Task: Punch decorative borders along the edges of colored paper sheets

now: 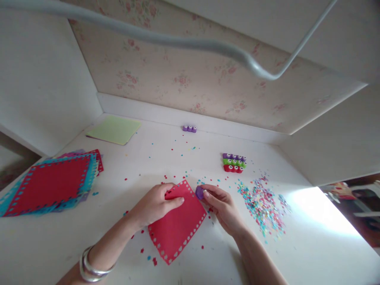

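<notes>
A red sheet of paper (pixel 181 225) with small shapes punched along its edges lies tilted on the white table. My left hand (pixel 158 206) grips its upper left side, the thumb on top and the fingers at the edge. In my right hand (pixel 219 204) is a small purple craft punch (pixel 200 192), pinched between thumb and fingers at the sheet's upper right edge. Whether the paper sits in the punch's slot I cannot tell. Red and blue punched-out bits are scattered around the sheet.
On the left lies a stack of punched coloured sheets (pixel 53 182), with pale green paper (pixel 114 130) behind it. Rows of purple, green and red punches (pixel 234 162) stand at right, near a confetti heap (pixel 264 206). Several purple punches (pixel 189 129) sit by the back wall.
</notes>
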Demonstrator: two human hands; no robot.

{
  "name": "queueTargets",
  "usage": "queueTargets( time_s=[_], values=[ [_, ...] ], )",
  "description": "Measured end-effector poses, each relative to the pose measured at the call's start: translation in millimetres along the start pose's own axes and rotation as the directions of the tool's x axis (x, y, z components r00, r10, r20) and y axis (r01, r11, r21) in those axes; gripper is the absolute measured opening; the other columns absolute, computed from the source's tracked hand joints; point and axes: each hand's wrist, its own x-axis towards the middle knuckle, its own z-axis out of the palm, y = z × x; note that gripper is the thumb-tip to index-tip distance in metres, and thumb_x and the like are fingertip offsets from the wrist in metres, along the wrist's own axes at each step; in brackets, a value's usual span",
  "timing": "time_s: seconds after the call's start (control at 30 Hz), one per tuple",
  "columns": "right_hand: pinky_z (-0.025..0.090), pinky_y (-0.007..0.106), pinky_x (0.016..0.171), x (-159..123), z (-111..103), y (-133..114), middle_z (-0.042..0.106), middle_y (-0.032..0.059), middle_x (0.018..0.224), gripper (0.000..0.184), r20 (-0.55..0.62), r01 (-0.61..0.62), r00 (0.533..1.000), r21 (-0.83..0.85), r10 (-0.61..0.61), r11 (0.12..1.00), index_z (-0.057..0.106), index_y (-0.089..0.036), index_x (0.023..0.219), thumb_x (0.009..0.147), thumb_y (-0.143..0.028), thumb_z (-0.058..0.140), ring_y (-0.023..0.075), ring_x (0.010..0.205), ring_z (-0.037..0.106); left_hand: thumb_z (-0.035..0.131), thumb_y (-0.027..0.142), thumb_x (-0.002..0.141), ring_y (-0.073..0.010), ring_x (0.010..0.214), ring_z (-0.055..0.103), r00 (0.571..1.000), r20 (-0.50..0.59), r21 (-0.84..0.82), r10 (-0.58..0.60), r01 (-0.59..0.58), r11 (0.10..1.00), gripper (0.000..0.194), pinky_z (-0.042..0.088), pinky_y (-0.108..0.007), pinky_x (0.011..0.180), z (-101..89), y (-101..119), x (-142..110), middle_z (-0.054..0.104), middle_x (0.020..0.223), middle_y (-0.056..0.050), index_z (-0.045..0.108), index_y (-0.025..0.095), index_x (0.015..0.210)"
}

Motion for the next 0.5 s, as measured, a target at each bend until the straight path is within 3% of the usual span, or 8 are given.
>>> queueTargets(
  time_s=[0.17, 0.4, 0.5],
  values=[
    [0.050, 0.028, 0.069, -0.6, -0.6, 2.4, 0.073, 0.0032, 0.092, 0.028, 0.031, 0.074, 0.997, -0.103, -0.071, 0.992, 0.073, -0.025, 0.102, 0.077, -0.038, 0.077, 0.0158, 0.077, 0.065, 0.061, 0.041, 0.085, -0.0210, 0.073, 0.068, 1.000, 0.006, 0.015, -0.024, 0.024, 1.000, 0.024, 0.048, -0.027, 0.060, 0.4, -0.2, 1.7, 0.072, 0.084, -0.003, 0.064, 0.018, 0.090],
    [0.049, 0.027, 0.083, -0.6, -4.0, 1.0, 0.068, 0.0019, 0.111, 0.021, 0.129, 0.208, 0.975, -0.217, -0.183, 0.954, 0.073, -0.028, 0.100, 0.079, -0.031, 0.076, 0.0152, 0.096, 0.063, 0.060, 0.041, 0.086, -0.0184, 0.069, 0.065, 1.000, -0.004, 0.051, -0.004, 0.004, 0.999, 0.023, 0.044, -0.025, 0.058, -1.2, -2.0, 2.9, 0.069, 0.079, -0.001, 0.062, 0.018, 0.086],
    [0.050, 0.028, 0.083, -1.2, -4.1, -1.0, 0.068, 0.0028, 0.107, 0.020, 0.183, 0.219, 0.967, -0.254, -0.175, 0.942, 0.072, -0.027, 0.099, 0.080, -0.032, 0.075, 0.0157, 0.094, 0.063, 0.058, 0.039, 0.088, -0.0174, 0.068, 0.064, 1.000, -0.002, 0.112, 0.014, -0.014, 0.994, 0.021, 0.042, -0.024, 0.057, -1.6, -3.2, 3.9, 0.069, 0.078, -0.001, 0.062, 0.018, 0.086]
  ],
)
